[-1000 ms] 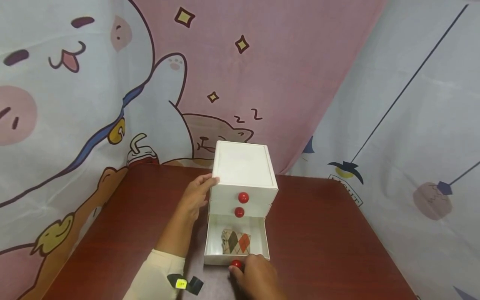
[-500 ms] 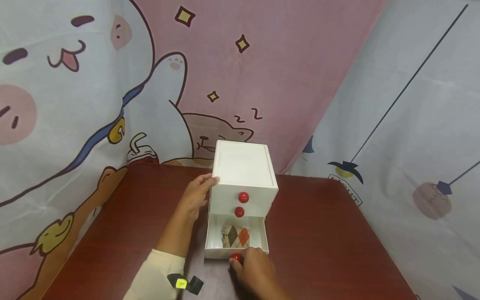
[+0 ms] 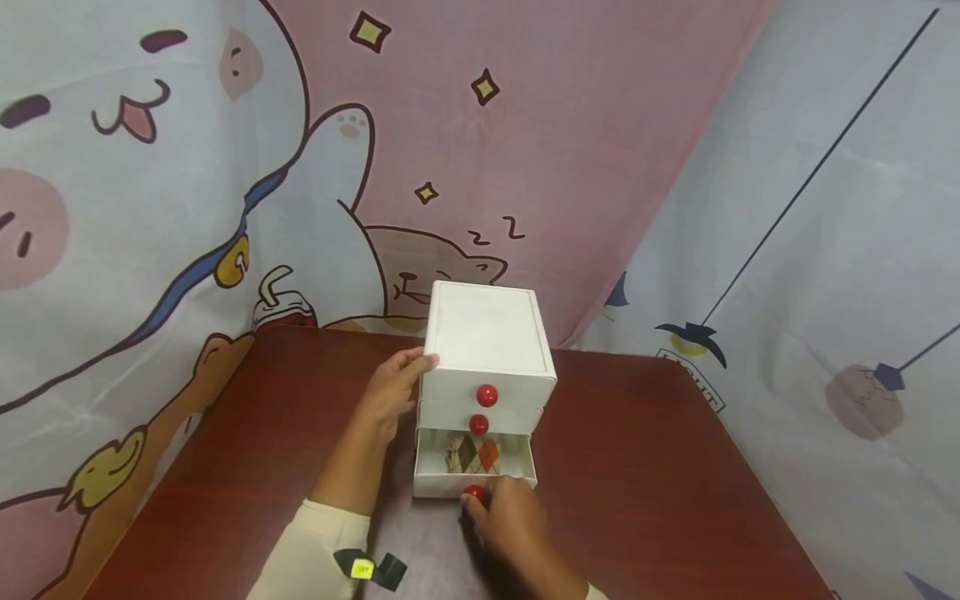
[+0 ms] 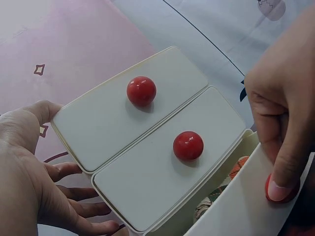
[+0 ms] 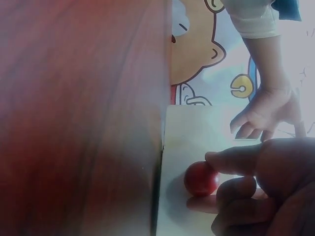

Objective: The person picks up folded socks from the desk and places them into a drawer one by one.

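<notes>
A small white drawer cabinet (image 3: 487, 325) stands on the table, its upper two drawers pushed in. The bottom drawer (image 3: 435, 486) is partly out, and a folded cloth (image 3: 474, 455) with green and orange diamonds lies inside. My right hand (image 3: 513, 517) pinches that drawer's red knob (image 5: 199, 178) between thumb and fingers. On the cabinet's left side rests my left hand (image 3: 390, 392), its thumb at the top front corner and its fingers spread along the side wall, as the left wrist view (image 4: 29, 172) shows.
The reddish-brown table (image 3: 645, 467) extends to both sides of the cabinet. Behind it hangs a printed cartoon curtain (image 3: 585, 125), with another stretch of fabric (image 3: 825, 250) at the right. A black strap (image 3: 371, 568) sits on the left sleeve.
The bottom drawer has slid further into the cabinet, with the right hand moving forward on its knob. The cloth has gone in with it. The left hand stays in place.
</notes>
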Demonstrator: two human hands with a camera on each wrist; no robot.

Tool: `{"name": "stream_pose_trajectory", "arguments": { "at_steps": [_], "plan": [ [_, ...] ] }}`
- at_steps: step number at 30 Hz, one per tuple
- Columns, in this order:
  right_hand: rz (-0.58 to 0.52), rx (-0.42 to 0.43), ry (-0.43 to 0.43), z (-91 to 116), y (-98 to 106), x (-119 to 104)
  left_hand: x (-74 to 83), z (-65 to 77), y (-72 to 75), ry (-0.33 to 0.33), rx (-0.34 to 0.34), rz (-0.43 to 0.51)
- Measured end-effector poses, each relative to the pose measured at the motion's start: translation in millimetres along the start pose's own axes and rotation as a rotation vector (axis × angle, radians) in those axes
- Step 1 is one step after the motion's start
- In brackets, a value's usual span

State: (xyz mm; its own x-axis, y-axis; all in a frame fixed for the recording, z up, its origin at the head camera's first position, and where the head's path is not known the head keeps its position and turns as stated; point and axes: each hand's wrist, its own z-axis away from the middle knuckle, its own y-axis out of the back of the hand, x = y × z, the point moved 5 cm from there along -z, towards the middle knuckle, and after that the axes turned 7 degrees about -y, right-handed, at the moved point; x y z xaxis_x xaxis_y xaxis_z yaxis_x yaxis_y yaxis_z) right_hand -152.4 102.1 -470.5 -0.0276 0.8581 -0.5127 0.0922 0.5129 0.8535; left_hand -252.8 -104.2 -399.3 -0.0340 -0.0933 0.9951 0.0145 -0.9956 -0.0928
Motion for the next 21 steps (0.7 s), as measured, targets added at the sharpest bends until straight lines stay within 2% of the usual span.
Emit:
{"name": "stream_pose_trajectory", "arguments": {
  "at_steps": [2, 5, 9, 11, 17, 21],
  "plan": [
    [-0.032, 0.013, 0.023, -4, -2, 1, -1.2, -1.1, 0.3, 0.001, 0.002, 0.003],
    [-0.139, 0.01, 0.041, -10, -6, 4, -2.9, -2.4, 0.4, 0.005, 0.005, 0.006],
    [-0.295, -0.023, -0.001, -19, -12, 13, -3.0, -2.4, 0.9, 0.008, 0.005, 0.004],
    [-0.339, -0.031, -0.025, -23, -15, 17, -2.5, -2.2, 1.4, 0.007, 0.005, 0.007],
    [-0.377, 0.0, -0.072, -33, -18, 20, -2.1, -1.9, 1.8, 0.003, 0.002, 0.009],
    [-0.384, 0.027, -0.07, -38, -18, 20, -3.3, -2.5, 1.0, 0.002, -0.001, 0.013]
  ]
}}
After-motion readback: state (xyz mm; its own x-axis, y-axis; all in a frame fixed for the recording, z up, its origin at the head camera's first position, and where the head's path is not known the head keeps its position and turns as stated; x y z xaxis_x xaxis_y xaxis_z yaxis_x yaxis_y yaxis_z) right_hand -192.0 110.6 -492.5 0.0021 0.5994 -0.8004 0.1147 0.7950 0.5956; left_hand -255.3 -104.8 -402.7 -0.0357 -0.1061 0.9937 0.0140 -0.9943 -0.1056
